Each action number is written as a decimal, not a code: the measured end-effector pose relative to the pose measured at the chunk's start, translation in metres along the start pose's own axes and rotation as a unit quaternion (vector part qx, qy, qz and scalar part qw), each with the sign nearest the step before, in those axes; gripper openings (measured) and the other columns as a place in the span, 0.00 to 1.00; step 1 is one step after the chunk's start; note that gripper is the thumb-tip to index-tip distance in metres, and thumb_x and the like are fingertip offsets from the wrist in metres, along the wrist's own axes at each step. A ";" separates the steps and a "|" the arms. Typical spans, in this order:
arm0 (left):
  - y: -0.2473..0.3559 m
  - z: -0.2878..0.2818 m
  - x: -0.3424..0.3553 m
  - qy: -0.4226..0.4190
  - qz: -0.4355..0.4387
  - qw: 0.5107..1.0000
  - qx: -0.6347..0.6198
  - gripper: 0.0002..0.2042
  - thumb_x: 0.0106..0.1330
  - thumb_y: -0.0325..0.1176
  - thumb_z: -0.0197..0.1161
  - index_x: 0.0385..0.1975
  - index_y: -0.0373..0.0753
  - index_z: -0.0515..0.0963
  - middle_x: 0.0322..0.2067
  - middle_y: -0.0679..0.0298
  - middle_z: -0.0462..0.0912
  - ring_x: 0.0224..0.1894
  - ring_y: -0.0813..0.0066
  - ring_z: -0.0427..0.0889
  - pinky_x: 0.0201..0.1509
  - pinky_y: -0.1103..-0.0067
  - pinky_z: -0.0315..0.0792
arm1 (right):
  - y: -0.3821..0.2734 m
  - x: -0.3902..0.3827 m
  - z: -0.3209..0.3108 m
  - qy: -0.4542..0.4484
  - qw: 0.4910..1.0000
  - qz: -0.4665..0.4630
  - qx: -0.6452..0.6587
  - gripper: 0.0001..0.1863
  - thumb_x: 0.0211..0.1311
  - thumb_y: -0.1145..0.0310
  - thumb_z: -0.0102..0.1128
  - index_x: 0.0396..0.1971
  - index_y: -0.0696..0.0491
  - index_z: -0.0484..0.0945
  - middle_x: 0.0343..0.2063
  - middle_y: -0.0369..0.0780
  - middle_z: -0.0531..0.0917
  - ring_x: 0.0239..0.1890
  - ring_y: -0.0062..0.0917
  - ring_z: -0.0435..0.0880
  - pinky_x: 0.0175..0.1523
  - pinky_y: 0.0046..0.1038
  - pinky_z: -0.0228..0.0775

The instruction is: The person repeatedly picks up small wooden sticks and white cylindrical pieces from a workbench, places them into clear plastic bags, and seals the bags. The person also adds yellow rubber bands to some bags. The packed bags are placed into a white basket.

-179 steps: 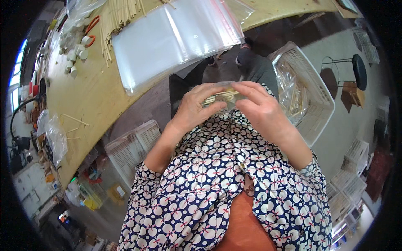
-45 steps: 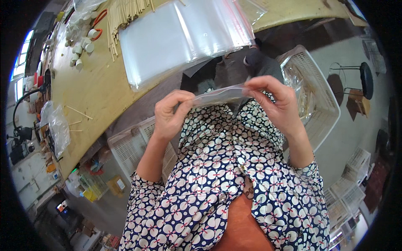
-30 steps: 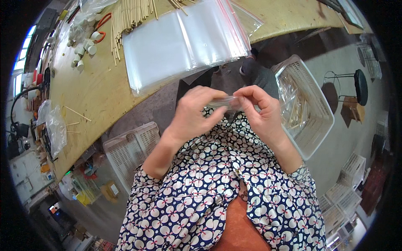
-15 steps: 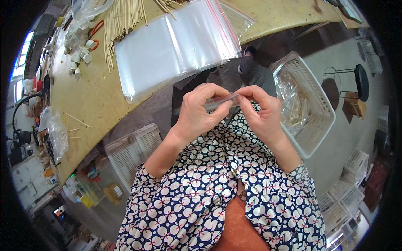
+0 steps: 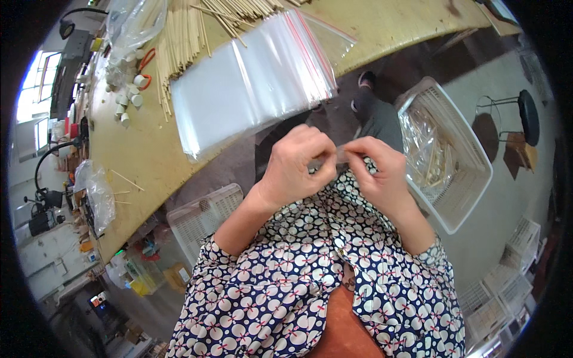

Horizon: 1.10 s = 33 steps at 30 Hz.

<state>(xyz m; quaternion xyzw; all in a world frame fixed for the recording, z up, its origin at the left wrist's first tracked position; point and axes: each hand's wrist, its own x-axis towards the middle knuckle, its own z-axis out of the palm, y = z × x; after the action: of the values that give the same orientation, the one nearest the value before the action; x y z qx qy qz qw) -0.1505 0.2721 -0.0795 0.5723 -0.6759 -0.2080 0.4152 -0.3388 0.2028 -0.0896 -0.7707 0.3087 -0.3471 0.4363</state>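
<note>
Above my lap, my left hand (image 5: 300, 165) and my right hand (image 5: 377, 172) are closed, thumbs against forefingers. Between them a short stretch of a clear plastic bag (image 5: 342, 155) shows; most of it is hidden by the hands or too faint against the patterned shirt. Just beyond lies a thick stack of clear zip bags (image 5: 248, 83) with red stripes along the right edge, reaching over the table's near edge. Thin wooden sticks (image 5: 182, 39) lie in a bundle behind the stack.
White caps (image 5: 134, 98) and red-handled scissors (image 5: 147, 59) lie left on the yellowish table (image 5: 140, 161). To my right stands a white plastic crate (image 5: 456, 203) holding filled bags of sticks. Another crate (image 5: 200, 218) sits below the table at left. A black stool (image 5: 528, 116) stands far right.
The fingertips have drawn slightly apart, and less of the bag shows between them. My left hand has turned a little. The whole view has shifted slightly.
</note>
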 end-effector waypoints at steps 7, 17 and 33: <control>0.014 -0.021 0.004 -0.077 0.020 0.994 0.073 0.06 0.50 0.19 0.66 0.25 0.38 0.77 0.23 0.62 0.76 0.28 0.64 0.75 0.32 0.73 0.70 | 0.026 -0.008 -0.059 0.073 0.971 0.131 0.184 0.05 0.73 0.78 0.57 0.39 0.59 0.83 0.34 0.39 0.89 0.39 0.19 0.88 0.48 0.22 0.80; 0.002 -0.048 0.050 0.093 -0.036 0.975 0.198 0.08 0.58 0.29 0.74 0.30 0.36 0.80 0.28 0.64 0.79 0.30 0.68 0.77 0.35 0.74 0.71 | 0.059 -0.059 -0.166 0.273 0.953 0.129 0.009 0.07 0.77 0.72 0.55 0.43 0.57 0.82 0.37 0.36 0.88 0.41 0.17 0.85 0.53 0.24 0.76; -0.068 -0.062 0.064 0.223 -0.071 0.917 0.325 0.08 0.66 0.32 0.70 0.32 0.36 0.78 0.30 0.59 0.79 0.35 0.62 0.80 0.42 0.68 0.75 | 0.080 -0.029 -0.101 0.143 0.942 0.160 -0.256 0.14 0.74 0.76 0.52 0.53 0.56 0.82 0.48 0.44 0.87 0.51 0.36 0.86 0.58 0.36 0.77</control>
<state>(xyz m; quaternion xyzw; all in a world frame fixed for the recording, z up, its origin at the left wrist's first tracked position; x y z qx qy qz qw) -0.0604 0.2055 -0.0752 0.7535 -0.5540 0.1267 0.3305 -0.4505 0.1449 -0.1295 -0.7392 0.5656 -0.2880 0.2253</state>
